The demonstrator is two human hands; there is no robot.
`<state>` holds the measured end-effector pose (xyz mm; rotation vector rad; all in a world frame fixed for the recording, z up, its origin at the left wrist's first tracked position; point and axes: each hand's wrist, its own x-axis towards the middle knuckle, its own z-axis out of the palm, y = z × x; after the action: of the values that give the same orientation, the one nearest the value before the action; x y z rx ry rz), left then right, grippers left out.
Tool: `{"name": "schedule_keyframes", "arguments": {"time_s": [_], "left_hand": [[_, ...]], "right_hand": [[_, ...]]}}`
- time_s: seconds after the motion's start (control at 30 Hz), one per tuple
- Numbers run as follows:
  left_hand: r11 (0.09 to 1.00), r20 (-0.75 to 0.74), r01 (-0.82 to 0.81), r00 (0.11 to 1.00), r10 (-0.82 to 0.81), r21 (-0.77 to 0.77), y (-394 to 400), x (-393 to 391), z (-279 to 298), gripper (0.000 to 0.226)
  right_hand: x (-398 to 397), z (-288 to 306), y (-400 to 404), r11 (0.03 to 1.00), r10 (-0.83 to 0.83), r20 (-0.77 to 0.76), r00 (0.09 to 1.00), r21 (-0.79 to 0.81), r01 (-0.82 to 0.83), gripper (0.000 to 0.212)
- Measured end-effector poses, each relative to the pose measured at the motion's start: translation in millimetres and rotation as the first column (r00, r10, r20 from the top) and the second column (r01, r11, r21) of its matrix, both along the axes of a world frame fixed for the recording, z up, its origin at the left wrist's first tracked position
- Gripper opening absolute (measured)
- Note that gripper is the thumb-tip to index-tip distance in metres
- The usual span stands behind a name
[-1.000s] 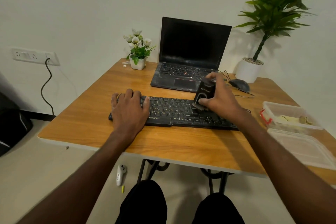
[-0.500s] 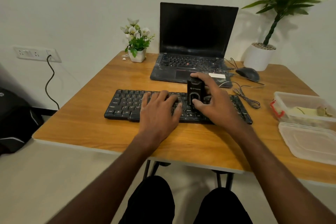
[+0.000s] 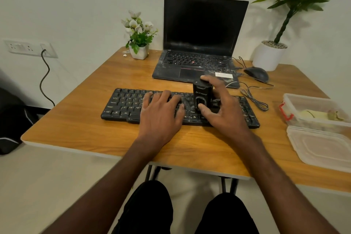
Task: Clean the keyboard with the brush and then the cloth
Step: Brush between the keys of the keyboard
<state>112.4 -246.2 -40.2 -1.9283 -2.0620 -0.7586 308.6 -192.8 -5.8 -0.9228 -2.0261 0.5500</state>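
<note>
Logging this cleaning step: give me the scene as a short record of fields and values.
surface: wooden table
item being cleaned: black keyboard, lying flat
tool: black brush, upright on the keys
right hand: grips the brush, thumb in front, fingers behind
left hand: flat on the keys, fingers spread
behind keyboard: open laptop, screen dark
right side: mouse, clear container, its lid
cloth: cannot tell

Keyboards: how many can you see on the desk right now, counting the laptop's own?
2. The separate black keyboard lies near the front of the table, under both hands. The laptop's built-in keyboard sits behind it.
</note>
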Motion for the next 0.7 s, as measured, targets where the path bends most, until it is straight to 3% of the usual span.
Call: {"name": "schedule_keyframes", "arguments": {"time_s": [0.2, 0.4, 0.57, 0.7], "left_hand": [[1.000, 0.012, 0.000, 1.000, 0.000, 0.001, -0.2, 1.3, 0.6, 0.034], [1.000, 0.009, -0.003, 1.000, 0.003, -0.013, 0.7, 0.7, -0.2, 0.034], [1.000, 0.019, -0.003, 1.000, 0.004, -0.022, 1.6, 1.0, -0.3, 0.036], [1.000, 0.026, -0.001, 1.000, 0.002, -0.028, 0.0, 0.9, -0.4, 0.036]], "right_hand": [[-4.0, -1.2, 5.0, 0.986, -0.155, -0.019, 0.988, 0.067, 0.156, 0.079], [-3.6, -2.8, 1.8, 1.000, -0.012, 0.030, 0.999, -0.021, 0.013, 0.081], [-4.2, -0.7, 5.0, 0.987, -0.153, 0.005, 0.988, 0.056, 0.152, 0.080], [-5.4, -3.0, 0.0, 0.998, -0.055, 0.015, 0.998, -0.002, 0.055, 0.081]]}}
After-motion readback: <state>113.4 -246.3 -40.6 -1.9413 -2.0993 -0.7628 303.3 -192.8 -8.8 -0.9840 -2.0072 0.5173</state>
